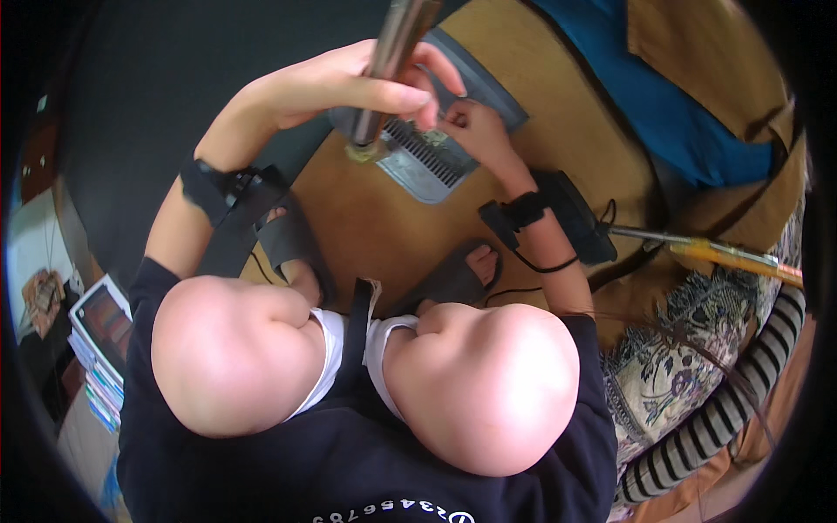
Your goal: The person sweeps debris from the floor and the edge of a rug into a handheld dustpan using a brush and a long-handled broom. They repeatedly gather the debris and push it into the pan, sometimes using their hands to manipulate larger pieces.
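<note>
My left hand (353, 85) is wrapped around a shiny metal pole (392, 52) that slants down from the top edge. A yellowish piece (363, 153) sits at the pole's lower end. Below it, a grey plastic dustpan (428, 189) with a row of comb teeth (425, 153) lies on the brown floor. Pale debris (433, 136) shows beside the teeth. Over the dustpan, my right hand (480, 131) has its thumb and fingertips together near my left fingers. Whether anything is pinched between them is too small to tell. A black strap device is on each forearm.
My sandalled feet (294, 242) flank the floor below the dustpan. To the right are a dark flat object (579, 219), a silver and orange pole (719, 248), a fringed floral cover (673, 372) and a striped bolster (726, 399). Stacked books (101, 386) stand at left.
</note>
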A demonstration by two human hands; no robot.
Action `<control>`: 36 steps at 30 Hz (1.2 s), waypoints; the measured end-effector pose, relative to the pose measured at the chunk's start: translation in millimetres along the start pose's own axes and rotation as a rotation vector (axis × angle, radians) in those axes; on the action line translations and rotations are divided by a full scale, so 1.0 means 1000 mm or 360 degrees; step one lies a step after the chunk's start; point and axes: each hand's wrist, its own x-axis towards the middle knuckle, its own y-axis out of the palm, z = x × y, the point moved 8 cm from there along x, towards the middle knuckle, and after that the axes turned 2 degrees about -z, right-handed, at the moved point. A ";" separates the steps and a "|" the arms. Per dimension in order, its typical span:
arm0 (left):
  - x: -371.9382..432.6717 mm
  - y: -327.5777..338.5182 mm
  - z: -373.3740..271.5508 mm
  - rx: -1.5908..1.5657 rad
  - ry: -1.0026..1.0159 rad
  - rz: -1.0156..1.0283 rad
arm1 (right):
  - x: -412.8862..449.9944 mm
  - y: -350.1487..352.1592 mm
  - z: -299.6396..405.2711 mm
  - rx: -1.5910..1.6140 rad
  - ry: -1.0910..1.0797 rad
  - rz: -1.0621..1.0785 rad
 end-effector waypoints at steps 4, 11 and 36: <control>0.015 0.005 0.002 -0.0029 0.0016 0.0085 | -0.011 -0.007 0.000 0.0062 -0.0146 -0.0224; 0.011 0.005 -0.002 -0.0036 -0.0026 0.0061 | -0.017 -0.001 0.008 0.0050 0.0094 0.0176; -0.115 -0.080 -0.027 -0.0352 0.0412 -0.0155 | -0.377 -0.304 -0.077 0.0089 0.0332 -0.2650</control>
